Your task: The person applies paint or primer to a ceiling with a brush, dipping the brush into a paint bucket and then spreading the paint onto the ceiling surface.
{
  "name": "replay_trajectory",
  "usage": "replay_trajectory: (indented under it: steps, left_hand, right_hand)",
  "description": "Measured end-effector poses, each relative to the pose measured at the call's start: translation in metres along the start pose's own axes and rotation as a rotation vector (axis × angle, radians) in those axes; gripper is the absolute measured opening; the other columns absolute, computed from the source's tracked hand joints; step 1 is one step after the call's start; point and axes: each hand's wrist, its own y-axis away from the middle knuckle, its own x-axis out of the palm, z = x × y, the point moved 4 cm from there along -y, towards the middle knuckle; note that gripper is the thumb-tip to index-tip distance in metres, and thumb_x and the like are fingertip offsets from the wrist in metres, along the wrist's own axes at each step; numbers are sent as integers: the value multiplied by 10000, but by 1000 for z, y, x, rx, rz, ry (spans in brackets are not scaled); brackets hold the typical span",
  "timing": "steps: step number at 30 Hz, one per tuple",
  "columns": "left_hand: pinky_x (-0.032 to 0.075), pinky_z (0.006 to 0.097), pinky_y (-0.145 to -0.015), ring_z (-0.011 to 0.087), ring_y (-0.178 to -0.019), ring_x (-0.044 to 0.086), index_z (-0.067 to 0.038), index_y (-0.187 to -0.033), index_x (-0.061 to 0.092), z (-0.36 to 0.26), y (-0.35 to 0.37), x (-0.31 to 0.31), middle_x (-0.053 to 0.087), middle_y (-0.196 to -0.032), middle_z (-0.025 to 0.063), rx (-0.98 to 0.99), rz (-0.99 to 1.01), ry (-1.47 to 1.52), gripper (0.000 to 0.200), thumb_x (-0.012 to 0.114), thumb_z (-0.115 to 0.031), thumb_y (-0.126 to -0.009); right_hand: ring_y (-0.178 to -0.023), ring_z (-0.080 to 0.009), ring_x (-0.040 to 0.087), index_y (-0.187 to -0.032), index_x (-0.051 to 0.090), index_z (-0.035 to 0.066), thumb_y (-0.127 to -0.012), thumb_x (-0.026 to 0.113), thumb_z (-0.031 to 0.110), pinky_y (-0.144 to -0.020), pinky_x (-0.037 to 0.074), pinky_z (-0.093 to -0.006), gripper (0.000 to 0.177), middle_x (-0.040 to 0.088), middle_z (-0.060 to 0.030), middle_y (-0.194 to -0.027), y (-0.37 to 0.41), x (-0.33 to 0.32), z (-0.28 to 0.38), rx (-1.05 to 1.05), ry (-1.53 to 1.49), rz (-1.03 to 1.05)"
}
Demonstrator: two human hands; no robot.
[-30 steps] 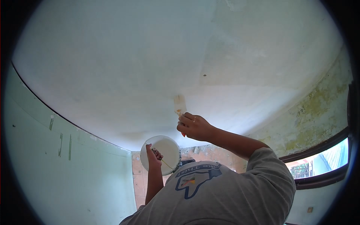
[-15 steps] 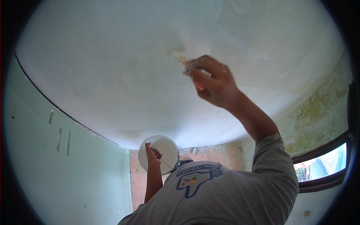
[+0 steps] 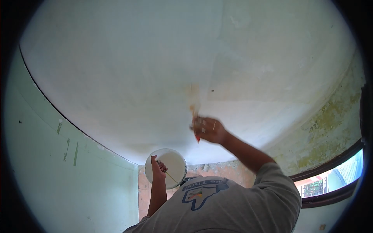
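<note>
My right hand [image 3: 210, 130] is closed around a paintbrush [image 3: 192, 109], its bristles up against the pale wall [image 3: 128, 77] and a red handle end showing below my fingers. Motion smears the bristles. Lower down, my left hand [image 3: 159, 167] grips a round white bucket [image 3: 169, 150]. The thumb lies toward the bucket's near-left side, and the fingers curl in around what seems to be its thin yellowish handle. Whitish paint [image 3: 176, 163] shows inside the bucket.
A green side wall [image 3: 77, 182] with scraped marks stands to the left. On the right, a stained, peeling wall [image 3: 326, 124] meets a dark-framed window [image 3: 330, 173]. Reddish floor tiles [image 3: 144, 190] lie below. A small dark spot [image 3: 212, 91] marks the wall near the brush.
My right hand has moved down with the paintbrush, whose bristles now point more straight up. The left hand still holds the bucket, and the view has shifted slightly.
</note>
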Motion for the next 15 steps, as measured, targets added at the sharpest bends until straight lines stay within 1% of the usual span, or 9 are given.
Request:
replay_trajectory:
  steps: [3, 4, 7, 8, 10, 12, 13, 14, 15]
  left_hand:
    - [292, 322, -452, 113, -395, 223, -194, -637, 369, -1, -2, 1, 246, -498, -61, -23, -6, -22, 453, 648, -491, -835]
    - [292, 322, -452, 113, -395, 223, -194, -637, 369, -2, -2, 0, 246, -498, -61, -12, -3, -16, 453, 648, -491, -835]
    - [320, 321, -450, 111, -393, 245, -187, -659, 372, -5, -4, 5, 258, -506, -56, 20, 32, -95, 430, 659, -447, -845]
    - [344, 332, -460, 117, -395, 264, -181, -669, 380, -5, -2, 6, 267, -505, -51, 22, 30, -124, 414, 659, -427, -850]
    - [369, 342, -469, 123, -396, 282, -175, -680, 389, -11, 1, 9, 276, -504, -46, 57, 33, -127, 398, 659, -408, -856]
    - [405, 372, -496, 146, -406, 317, -165, -690, 400, -10, -1, 6, 295, -501, -35, -69, 55, -171, 380, 651, -392, -861]
    - [400, 384, -507, 165, -412, 323, -157, -691, 405, -8, -10, 0, 305, -495, -18, -183, 54, -136, 370, 653, -376, -857]
    - [400, 384, -507, 165, -412, 323, -157, -691, 405, -9, -17, -3, 305, -495, -18, -162, 49, -114, 370, 653, -376, -857]
    - [390, 378, -504, 165, -413, 312, -157, -688, 398, -6, -23, -8, 295, -501, -14, -219, 23, -137, 373, 658, -368, -852]
  right_hand:
    - [-1096, -248, 679, -1001, 718, 109, -769, 722, 92, -902, 584, -368, 233, 687, -57, -1089, 50, 33, 31, 66, -74, 122]
    - [-972, -238, 718, -942, 724, 99, -710, 774, 69, -833, 614, -355, 239, 691, -53, -990, 56, 36, 38, 127, -138, 117]
    - [-858, -184, 688, -963, 755, 133, -758, 697, 45, -715, 594, -337, 231, 693, -27, -952, 96, 51, 49, 432, -120, 302]
    - [-847, -195, 685, -947, 762, 139, -764, 704, 53, -709, 590, -347, 211, 691, -20, -937, 113, 57, 50, 485, -177, 282]
    - [-854, -238, 683, -916, 760, 125, -804, 734, 76, -702, 577, -371, 125, 681, -51, -926, 133, 50, 54, 637, -207, 242]
    - [-849, -261, 675, -842, 764, 117, -810, 777, 96, -702, 568, -385, 40, 661, -66, -904, 159, 48, 53, 750, -213, 133]
    - [-855, -268, 675, -850, 767, 109, -798, 791, 103, -707, 565, -393, 57, 651, -72, -886, 161, 38, 54, 795, -208, 50]
    - [-848, -280, 674, -848, 766, 83, -788, 800, 97, -705, 563, -392, 71, 646, -84, -881, 172, 35, 54, 866, -195, 60]
    - [-845, -282, 672, -874, 770, 92, -779, 803, 87, -710, 563, -393, 101, 648, -89, -887, 189, 38, 52, 899, -229, 71]
